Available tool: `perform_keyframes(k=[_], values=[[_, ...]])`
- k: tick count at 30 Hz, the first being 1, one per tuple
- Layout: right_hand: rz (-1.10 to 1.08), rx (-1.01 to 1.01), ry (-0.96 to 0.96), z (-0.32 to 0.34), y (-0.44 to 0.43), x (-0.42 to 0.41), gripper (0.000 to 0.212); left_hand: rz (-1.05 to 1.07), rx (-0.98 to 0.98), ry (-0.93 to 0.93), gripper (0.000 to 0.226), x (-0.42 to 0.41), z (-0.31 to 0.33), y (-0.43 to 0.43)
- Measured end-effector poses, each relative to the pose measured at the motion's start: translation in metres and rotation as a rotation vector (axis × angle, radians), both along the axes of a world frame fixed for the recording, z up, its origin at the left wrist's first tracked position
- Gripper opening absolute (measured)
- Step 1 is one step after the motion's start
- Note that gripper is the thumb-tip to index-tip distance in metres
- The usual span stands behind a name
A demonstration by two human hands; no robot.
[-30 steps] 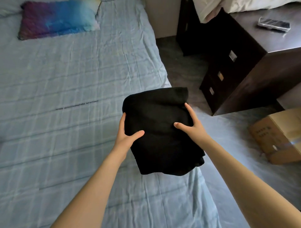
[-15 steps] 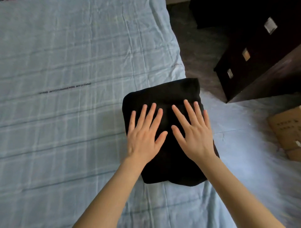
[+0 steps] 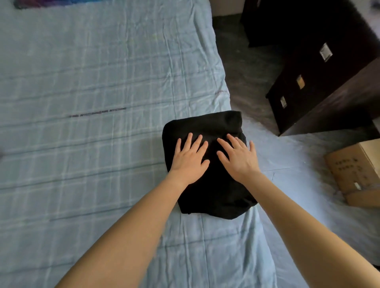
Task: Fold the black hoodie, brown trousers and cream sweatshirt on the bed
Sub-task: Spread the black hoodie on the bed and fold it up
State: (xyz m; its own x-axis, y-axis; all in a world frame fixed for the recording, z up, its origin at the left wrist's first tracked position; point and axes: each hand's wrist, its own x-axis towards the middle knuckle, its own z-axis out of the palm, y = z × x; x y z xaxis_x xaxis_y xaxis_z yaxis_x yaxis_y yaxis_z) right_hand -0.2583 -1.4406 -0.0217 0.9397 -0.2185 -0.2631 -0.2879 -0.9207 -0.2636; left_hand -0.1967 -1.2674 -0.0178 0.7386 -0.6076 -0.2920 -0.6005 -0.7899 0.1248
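The black hoodie (image 3: 207, 195) lies folded into a thick rectangle at the right edge of the bed (image 3: 92, 133), which has a light blue checked sheet. My left hand (image 3: 189, 160) lies flat on the hoodie's left half with fingers straight and spread. My right hand (image 3: 240, 158) presses flat on its right half, fingers straight too. Neither hand grips the cloth. The brown trousers and the cream sweatshirt are out of view.
A dark wooden chest of drawers (image 3: 320, 78) stands on the floor to the right of the bed. A cardboard box (image 3: 357, 174) sits on the floor at the far right. A colourful pillow edge (image 3: 51, 2) shows at the top left.
One second ago both hands gripped the folded hoodie by its sides. They set it on the bed edge and now lie flat on top of it. The view shifted slightly.
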Motion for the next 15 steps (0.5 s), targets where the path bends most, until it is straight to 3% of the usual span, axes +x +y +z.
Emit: perform_keyframes(k=[3, 9, 15], values=[[-0.087, 0.129, -0.195, 0.078, 0.022, -0.028, 0.049, -0.023, -0.120, 0.030, 0.055, -0.020, 0.065, 0.021], [0.035, 0.211, -0.398, 0.218, 0.097, -0.142, 0.039, 0.073, -0.427, -0.130, 0.043, -0.142, 0.215, 0.109], [0.212, 0.270, -0.508, 0.287, 0.191, -0.250, 0.049, 0.192, -0.531, -0.271, 0.042, -0.293, 0.289, 0.221]])
